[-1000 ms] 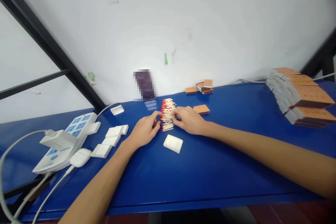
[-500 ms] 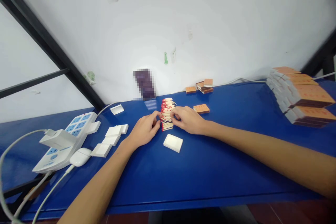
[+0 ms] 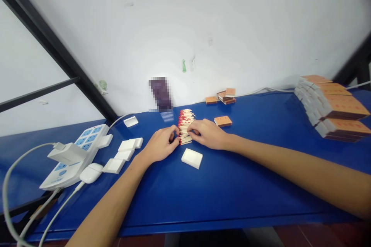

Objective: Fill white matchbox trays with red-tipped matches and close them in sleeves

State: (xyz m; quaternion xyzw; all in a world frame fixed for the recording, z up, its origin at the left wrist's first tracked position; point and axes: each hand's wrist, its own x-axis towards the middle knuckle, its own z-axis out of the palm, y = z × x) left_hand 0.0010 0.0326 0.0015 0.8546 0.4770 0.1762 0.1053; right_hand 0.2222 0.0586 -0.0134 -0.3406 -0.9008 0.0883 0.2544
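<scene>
Matches [image 3: 184, 123], uncountable and partly hidden by the right hand [image 3: 210, 135], lie between it and the left hand [image 3: 160, 144]; whether either pinches any, I cannot tell. One white box [image 3: 192, 158] lies just nearer.

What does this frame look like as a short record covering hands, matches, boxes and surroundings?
Left hand: fingertips at the matches' red-headed side
Right hand: fingers at their plain ends; grip unclear
Matches: loose row, heads mostly leftward
Near side: white box
Right: orange matchbox, stacked matchboxes
Left: white pieces, power strip
Surface: blue table
</scene>
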